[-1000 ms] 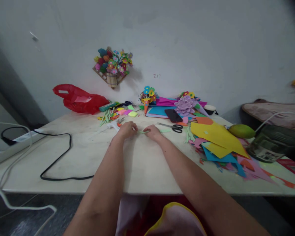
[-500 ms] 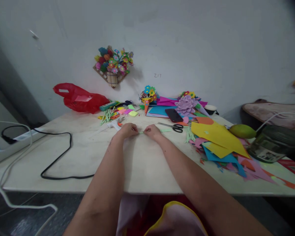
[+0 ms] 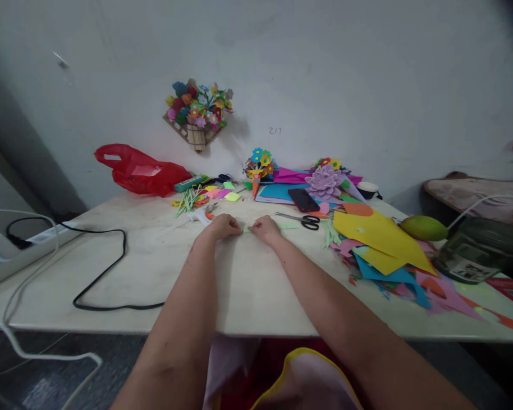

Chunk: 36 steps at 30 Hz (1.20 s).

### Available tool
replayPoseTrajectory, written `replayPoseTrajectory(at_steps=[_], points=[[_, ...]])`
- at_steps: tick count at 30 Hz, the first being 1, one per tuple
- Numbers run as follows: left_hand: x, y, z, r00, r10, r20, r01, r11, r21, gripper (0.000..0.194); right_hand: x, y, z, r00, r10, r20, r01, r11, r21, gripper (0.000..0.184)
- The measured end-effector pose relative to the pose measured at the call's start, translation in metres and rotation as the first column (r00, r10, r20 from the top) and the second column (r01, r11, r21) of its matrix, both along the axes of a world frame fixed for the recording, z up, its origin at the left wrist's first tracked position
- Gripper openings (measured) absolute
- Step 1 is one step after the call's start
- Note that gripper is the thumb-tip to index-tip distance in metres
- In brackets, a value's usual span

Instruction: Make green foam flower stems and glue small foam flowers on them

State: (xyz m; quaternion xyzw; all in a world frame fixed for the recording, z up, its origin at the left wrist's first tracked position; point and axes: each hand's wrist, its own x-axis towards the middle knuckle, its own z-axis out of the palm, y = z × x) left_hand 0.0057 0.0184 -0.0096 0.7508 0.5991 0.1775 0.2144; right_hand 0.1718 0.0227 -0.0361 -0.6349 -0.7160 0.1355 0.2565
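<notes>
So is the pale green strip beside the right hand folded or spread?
Spread where visible: the pale green strip lies flat beside the right hand. Hidden part: cannot tell.

Pale wall [image 3: 367, 74] behind a whitish table [image 3: 256, 290]

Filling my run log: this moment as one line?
Left hand: pinching green strip | right hand: pinching green strip | scissors: on table

Dark characters [image 3: 275, 131] are reading "Z17" or "217" on the wall [image 3: 346, 85]. A label [image 3: 464, 268] is showing on the jar [image 3: 481, 244], its print looking too blurred to read.
</notes>
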Motion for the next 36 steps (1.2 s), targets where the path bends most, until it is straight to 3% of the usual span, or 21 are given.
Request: replayPoseTrajectory(at_steps=[5,12,17,24,32,36], points=[[0.0,0.001,-0.001,0.999,-0.044,-0.004,0.044,0.999,0.007,0.022,0.0,-0.002,0.0,1.0,-0.007,0.013,0.007,1.0,0.001,0.023],[-0.001,0.004,0.001,0.998,-0.031,-0.061,0.04,0.987,0.153,0.017,0.003,0.002,-0.002,0.996,0.051,-0.074,-0.051,0.999,-0.001,0.019],[0.001,0.004,-0.002,0.979,-0.009,0.202,0.009,1.0,0.004,0.017,0.005,0.01,-0.006,0.987,0.072,-0.141,-0.079,0.996,-0.044,0.023],[0.006,-0.008,0.002,0.833,0.125,0.539,-0.015,0.979,-0.203,0.014,0.005,0.005,-0.006,0.987,0.092,-0.132,-0.096,0.995,-0.024,0.022],[0.003,-0.005,-0.003,0.773,0.056,0.632,0.03,0.992,-0.124,0.024,0.007,0.005,-0.008,0.978,0.13,-0.166,-0.13,0.991,0.009,0.026],[0.004,-0.009,0.0,0.755,0.074,0.652,0.05,0.984,-0.17,0.024,0.008,0.006,-0.008,0.966,0.167,-0.195,-0.176,0.984,-0.027,0.026]])
